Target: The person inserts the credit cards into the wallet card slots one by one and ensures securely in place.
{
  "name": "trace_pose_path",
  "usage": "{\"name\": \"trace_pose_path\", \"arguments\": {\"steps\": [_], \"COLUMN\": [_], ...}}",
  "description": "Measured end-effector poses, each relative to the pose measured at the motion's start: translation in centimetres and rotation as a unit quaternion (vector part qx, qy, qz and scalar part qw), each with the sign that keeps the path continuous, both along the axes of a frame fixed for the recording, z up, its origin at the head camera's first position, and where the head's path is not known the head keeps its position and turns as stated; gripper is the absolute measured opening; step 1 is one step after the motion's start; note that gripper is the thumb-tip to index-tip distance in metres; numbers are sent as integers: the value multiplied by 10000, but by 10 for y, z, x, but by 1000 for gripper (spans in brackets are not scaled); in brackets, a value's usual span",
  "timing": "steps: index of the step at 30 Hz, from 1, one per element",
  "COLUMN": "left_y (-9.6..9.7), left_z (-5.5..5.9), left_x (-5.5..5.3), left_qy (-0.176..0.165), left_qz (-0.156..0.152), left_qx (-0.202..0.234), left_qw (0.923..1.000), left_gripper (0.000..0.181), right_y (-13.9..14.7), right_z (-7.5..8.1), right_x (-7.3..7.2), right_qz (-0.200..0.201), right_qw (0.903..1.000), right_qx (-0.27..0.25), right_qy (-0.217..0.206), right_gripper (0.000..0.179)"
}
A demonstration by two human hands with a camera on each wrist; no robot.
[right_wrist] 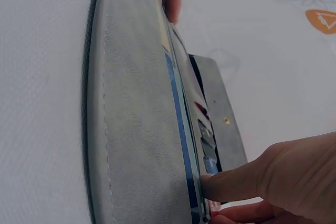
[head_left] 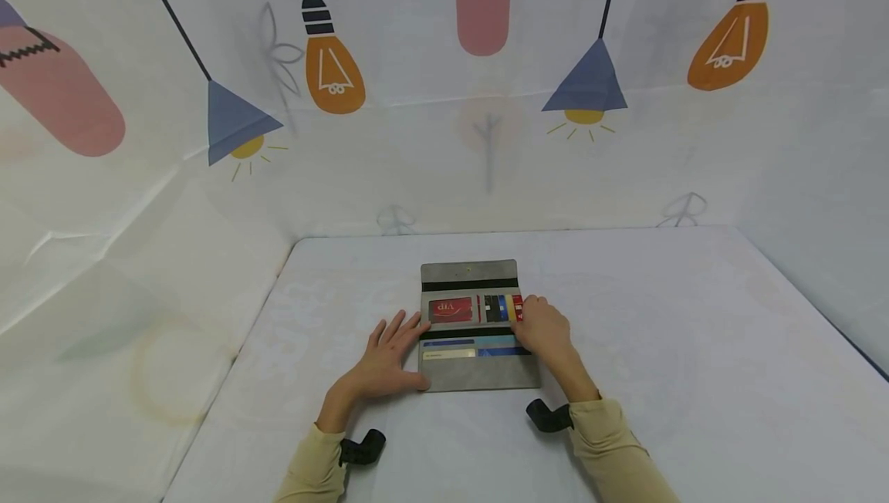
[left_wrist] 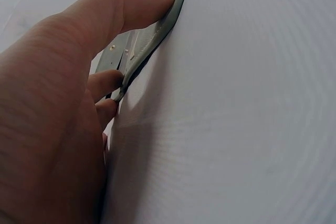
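Note:
A grey long wallet (head_left: 479, 374) lies unfolded on the white table, its flap turned away at the back. Cards fill its slots: a red VIP card (head_left: 451, 310), a row of overlapping cards on the upper right, and blue and cream cards (head_left: 449, 354) below. My left hand (head_left: 385, 364) spreads its fingers along the wallet's left edge, thumb on the near corner. At the right edge, my right hand (head_left: 546, 331) has curled fingers and pinches a red card (head_left: 518, 308) at the end of the upper row. The thumb (right_wrist: 226, 184) shows in the right wrist view; the fingertips are partly hidden.
The white table (head_left: 694, 379) stretches around the wallet. White sheets printed with lamps and bulbs form the back wall (head_left: 417, 163) and sides. A black camera mount (head_left: 363, 447) sits on the left wrist and another mount (head_left: 549, 416) on the right.

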State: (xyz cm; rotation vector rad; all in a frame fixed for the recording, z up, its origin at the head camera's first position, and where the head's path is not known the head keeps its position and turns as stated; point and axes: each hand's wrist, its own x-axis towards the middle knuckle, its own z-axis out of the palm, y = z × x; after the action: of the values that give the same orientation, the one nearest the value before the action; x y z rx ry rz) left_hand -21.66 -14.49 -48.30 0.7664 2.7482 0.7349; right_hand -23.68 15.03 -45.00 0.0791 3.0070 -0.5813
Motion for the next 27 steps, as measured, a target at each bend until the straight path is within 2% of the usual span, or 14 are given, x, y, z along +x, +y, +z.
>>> {"name": "trace_pose_path", "arguments": {"steps": [8,19,27], "left_y": [0,0,0], "left_z": [1,0,1], "left_x": [0,0,1], "left_qy": [23,5,-1], "left_qz": [10,5,18], "left_qx": [-21,-32,-53], "left_qw": [10000,10000,10000], "left_gripper": [93,93,92], "right_y": [-4,-5,-7], "right_z": [2,1,3], "right_x": [3,4,8], "right_qz": [54,57,107], "right_qw": [9995,9994,9985], "right_qx": [181,220,253], "right_qy": [250,270,484], "right_gripper": [35,37,30]}}
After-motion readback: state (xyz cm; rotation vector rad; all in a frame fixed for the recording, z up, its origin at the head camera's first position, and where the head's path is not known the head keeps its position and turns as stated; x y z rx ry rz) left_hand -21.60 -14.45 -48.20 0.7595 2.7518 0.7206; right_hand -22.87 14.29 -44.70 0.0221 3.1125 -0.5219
